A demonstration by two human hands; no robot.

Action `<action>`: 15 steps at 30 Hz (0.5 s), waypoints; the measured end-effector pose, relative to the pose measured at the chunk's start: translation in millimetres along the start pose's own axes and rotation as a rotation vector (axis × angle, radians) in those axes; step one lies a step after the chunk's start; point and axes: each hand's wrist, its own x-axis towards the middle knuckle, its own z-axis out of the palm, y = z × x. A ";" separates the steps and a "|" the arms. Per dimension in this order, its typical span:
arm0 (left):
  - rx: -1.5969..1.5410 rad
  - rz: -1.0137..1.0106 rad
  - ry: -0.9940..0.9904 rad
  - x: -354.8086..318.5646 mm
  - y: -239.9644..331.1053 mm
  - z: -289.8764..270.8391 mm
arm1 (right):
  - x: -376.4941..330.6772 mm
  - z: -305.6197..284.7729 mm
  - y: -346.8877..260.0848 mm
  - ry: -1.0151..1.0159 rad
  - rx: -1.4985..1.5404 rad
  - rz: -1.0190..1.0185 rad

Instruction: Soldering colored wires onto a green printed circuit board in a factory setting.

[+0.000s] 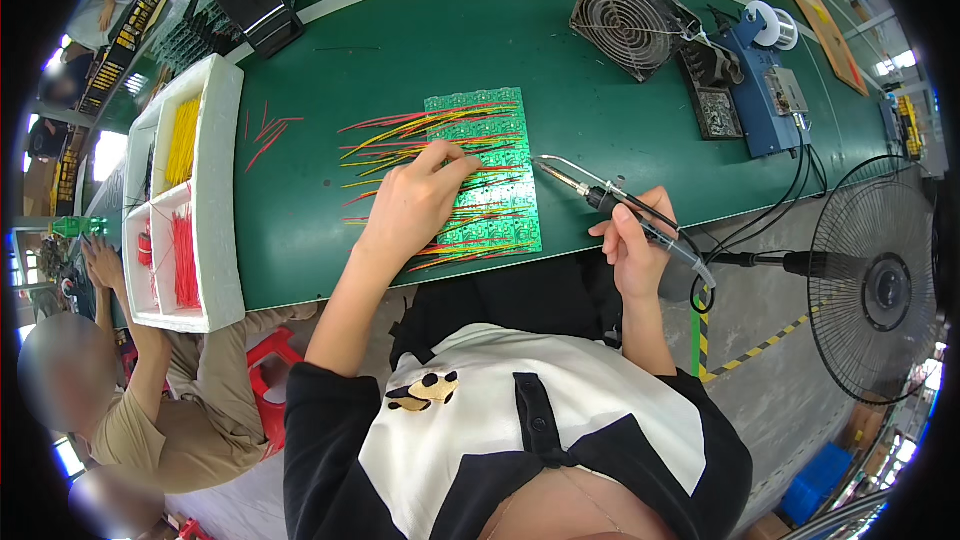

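Sitting at nine o'clock, the white foam tray [222,190] holds yellow wires [181,140] in its upper compartment and red wires [185,260] in the lower; its left compartments are hard to make out. The left hand [410,205] lies flat, fingers spread, pressing on the green circuit board [487,175] at centre, hiding part of the board's wires. At three o'clock from it, the right hand [632,250] grips a soldering iron [600,195], tip just off the board's right edge.
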 end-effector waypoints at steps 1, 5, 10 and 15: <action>-0.010 0.000 -0.009 1.3 0.3 -1.5 | 0.0 0.3 -0.1 -0.008 -0.001 0.004; -0.005 0.003 -0.040 2.2 0.3 -2.1 | 0.1 0.5 -0.2 -0.023 -0.006 0.005; 0.001 0.010 -0.023 1.4 1.7 -1.3 | -0.1 1.0 0.2 -0.021 -0.012 0.001; 0.010 -0.036 -0.048 1.0 4.2 -2.2 | -0.7 0.7 0.0 -0.017 -0.019 -0.006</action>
